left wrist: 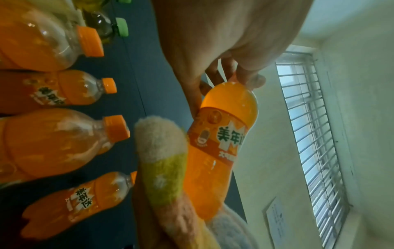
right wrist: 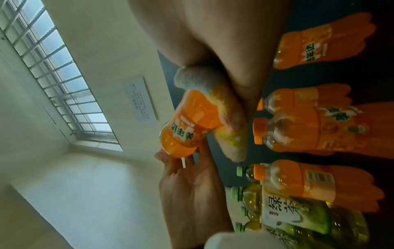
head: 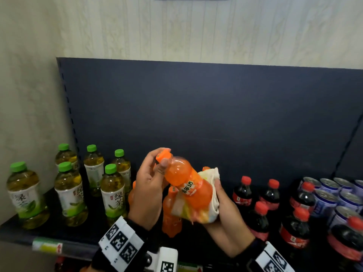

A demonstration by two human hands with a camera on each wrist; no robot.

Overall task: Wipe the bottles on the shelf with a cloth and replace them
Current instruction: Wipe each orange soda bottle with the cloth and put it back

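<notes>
An orange soda bottle (head: 185,182) (left wrist: 224,143) (right wrist: 187,124) is held tilted in the air in front of the shelf (head: 23,230). My left hand (head: 153,177) (left wrist: 226,79) pinches its orange cap (head: 163,155) and neck. My right hand (head: 222,209) grips the lower body of the bottle through a white, yellow and pink cloth (head: 208,193) (left wrist: 164,156) (right wrist: 232,128) wrapped around it. More orange soda bottles (head: 170,214) (left wrist: 57,141) (right wrist: 309,128) stand on the shelf just behind and below my hands.
Green tea bottles (head: 67,193) with green caps stand at the left of the shelf. Cola bottles (head: 257,216) with red caps and purple cans (head: 334,195) fill the right side. A dark back panel (head: 196,105) rises behind them.
</notes>
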